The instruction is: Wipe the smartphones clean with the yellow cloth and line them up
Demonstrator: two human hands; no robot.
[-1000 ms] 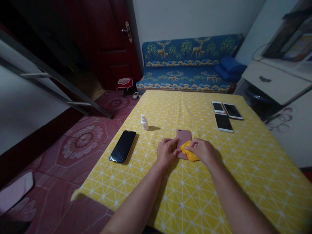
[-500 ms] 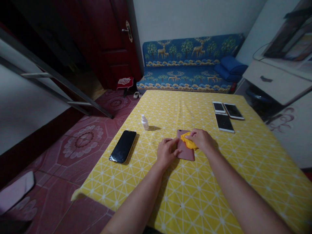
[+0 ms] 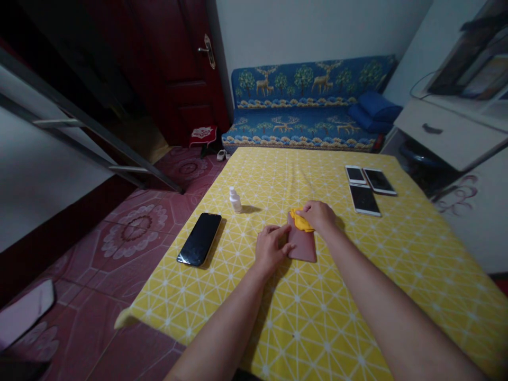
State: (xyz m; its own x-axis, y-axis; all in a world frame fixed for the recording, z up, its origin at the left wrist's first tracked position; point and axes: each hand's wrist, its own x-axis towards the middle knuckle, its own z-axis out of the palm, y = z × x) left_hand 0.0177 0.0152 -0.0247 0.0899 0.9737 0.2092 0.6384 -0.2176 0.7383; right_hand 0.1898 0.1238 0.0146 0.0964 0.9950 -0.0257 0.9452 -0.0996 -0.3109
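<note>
Head view: right hand (image 3: 320,216) closed on soft yellow cloth (image 3: 301,221) atop pink phone (image 3: 302,246), left hand (image 3: 271,248) open.

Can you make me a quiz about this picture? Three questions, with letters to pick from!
1. Where is the yellow cloth?
A) on the blue sofa
B) on the pink phone, under the right hand
C) on the floor

2. How many phones lie together at the far right of the table?
A) two
B) three
C) five

3. What is the left hand doing?
A) waving up in the air
B) lying on the floor
C) resting on the edge of the pink phone

Answers:
1. B, because the cloth sits on the phone's far end, with the right hand on top.
2. B, because you can count three there.
3. C, because its fingers touch the phone's side.
</note>
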